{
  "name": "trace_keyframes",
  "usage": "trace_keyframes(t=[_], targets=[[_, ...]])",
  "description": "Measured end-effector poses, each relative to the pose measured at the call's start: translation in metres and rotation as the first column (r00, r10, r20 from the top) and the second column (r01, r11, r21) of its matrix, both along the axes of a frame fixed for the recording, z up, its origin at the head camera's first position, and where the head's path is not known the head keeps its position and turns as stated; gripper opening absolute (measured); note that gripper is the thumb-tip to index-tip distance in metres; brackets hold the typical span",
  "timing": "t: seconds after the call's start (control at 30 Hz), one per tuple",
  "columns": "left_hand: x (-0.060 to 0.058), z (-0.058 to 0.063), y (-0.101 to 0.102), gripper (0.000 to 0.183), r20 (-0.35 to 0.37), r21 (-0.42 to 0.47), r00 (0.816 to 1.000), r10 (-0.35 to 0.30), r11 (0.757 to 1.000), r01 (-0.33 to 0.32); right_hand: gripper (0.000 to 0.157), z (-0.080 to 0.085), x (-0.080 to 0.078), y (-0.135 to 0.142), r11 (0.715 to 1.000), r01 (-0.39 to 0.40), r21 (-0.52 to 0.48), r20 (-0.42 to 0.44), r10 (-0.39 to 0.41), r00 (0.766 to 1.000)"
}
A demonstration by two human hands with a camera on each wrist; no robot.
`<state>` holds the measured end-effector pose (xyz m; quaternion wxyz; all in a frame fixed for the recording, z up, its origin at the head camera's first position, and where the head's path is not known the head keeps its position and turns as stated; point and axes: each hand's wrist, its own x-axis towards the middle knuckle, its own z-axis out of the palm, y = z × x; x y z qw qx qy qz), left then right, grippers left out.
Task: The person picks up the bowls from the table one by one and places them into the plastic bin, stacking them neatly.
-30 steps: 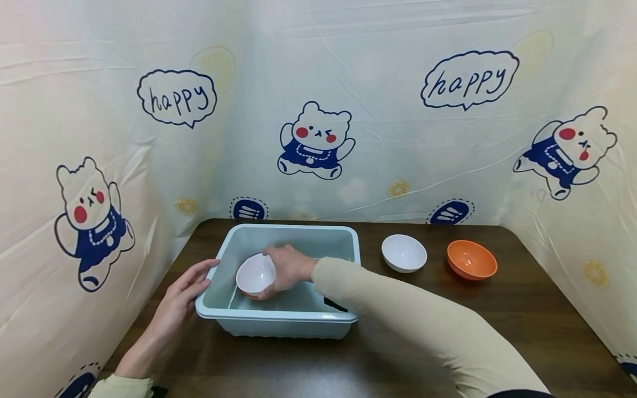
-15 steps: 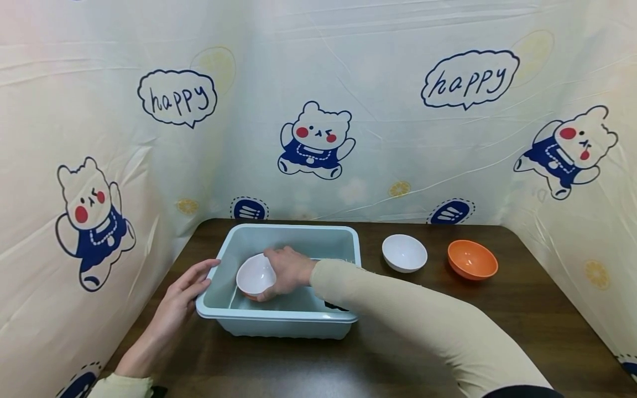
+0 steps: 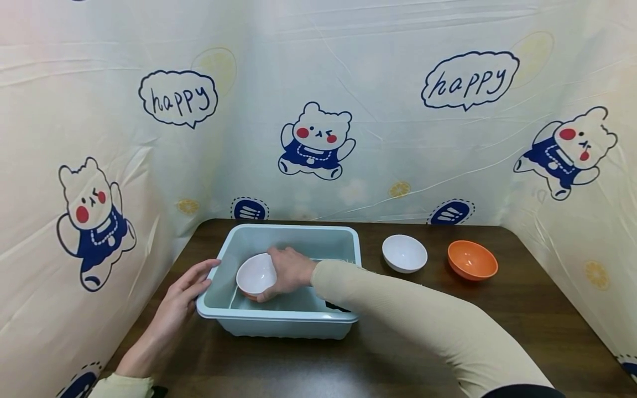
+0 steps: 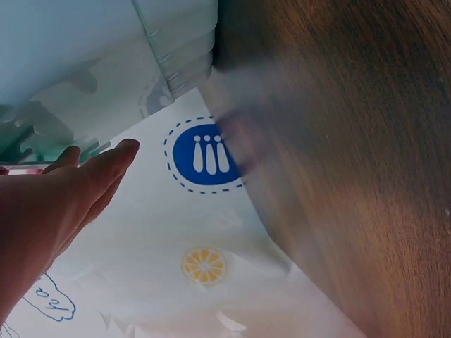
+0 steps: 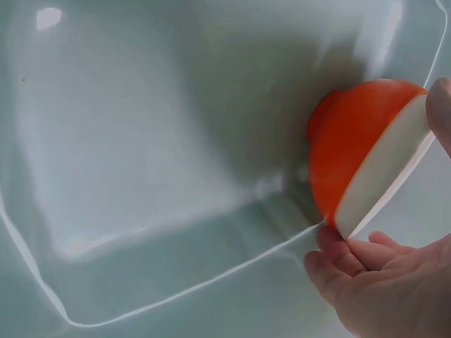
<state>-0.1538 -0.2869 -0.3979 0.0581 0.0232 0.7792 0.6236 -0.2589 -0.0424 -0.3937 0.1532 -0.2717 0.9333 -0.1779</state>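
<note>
My right hand [image 3: 291,270] reaches into a pale blue-green plastic basin [image 3: 278,315]. It grips a white bowl [image 3: 254,273] nested in an orange bowl [image 5: 363,137], with the thumb and fingers on opposite sides of the rim. The pair sits in the left half of the basin; the right wrist view shows it from the side, orange outside and white at the rim. My left hand [image 3: 180,294] rests against the basin's left rim, fingers extended. In the left wrist view those fingers [image 4: 106,167] look fairly straight at the basin's edge.
Right of the basin, a second white bowl [image 3: 405,254] and a second orange bowl [image 3: 472,260] stand apart on the dark wooden table [image 3: 398,354]. A printed cloth [image 3: 388,138] with cartoon bears hangs behind and on both sides.
Almost nothing differs. The right hand's fingers have shifted very slightly at the bowl's rim; the left hand, the basin and the two bowls on the table stay put.
</note>
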Motion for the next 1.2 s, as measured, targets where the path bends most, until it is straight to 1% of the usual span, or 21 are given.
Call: trace_keyframes(t=[0.1,0.27,0.6,0.77,1.0,1.13,1.2], targets=[[0.000,0.000,0.000,0.052,0.003,-0.004,1.000,0.001,1.000,-0.001,0.096,-0.001,-0.001,0.001,1.000,0.011,-0.013,0.007,-0.011,1.000],[-0.001,0.000,0.000,0.052,-0.001,-0.003,1.000,-0.001,1.000,0.001,0.097,0.000,-0.002,0.001,1.000,-0.003,-0.020,-0.003,0.002,1.000],[-0.001,-0.001,-0.001,0.052,-0.024,-0.006,1.000,-0.010,1.000,0.009,0.099,0.003,0.001,0.002,1.000,-0.008,0.001,-0.022,0.008,1.000],[-0.001,-0.002,-0.001,0.051,-0.025,-0.009,1.000,-0.003,1.000,0.003,0.099,0.004,0.002,0.002,1.000,-0.020,0.001,-0.033,0.020,0.999],[-0.001,-0.003,-0.001,0.051,-0.021,-0.021,1.000,-0.009,1.000,0.008,0.097,0.005,0.002,0.003,0.999,-0.032,-0.022,-0.027,0.031,0.999],[-0.001,-0.003,-0.001,0.051,-0.024,-0.021,1.000,-0.002,1.000,0.002,0.102,0.011,0.001,0.003,0.999,-0.027,-0.045,-0.031,0.026,0.999],[-0.001,-0.002,-0.001,0.051,-0.027,-0.018,1.000,0.001,1.000,-0.001,0.106,0.016,0.001,0.003,0.999,-0.011,-0.050,-0.022,0.010,1.000]])
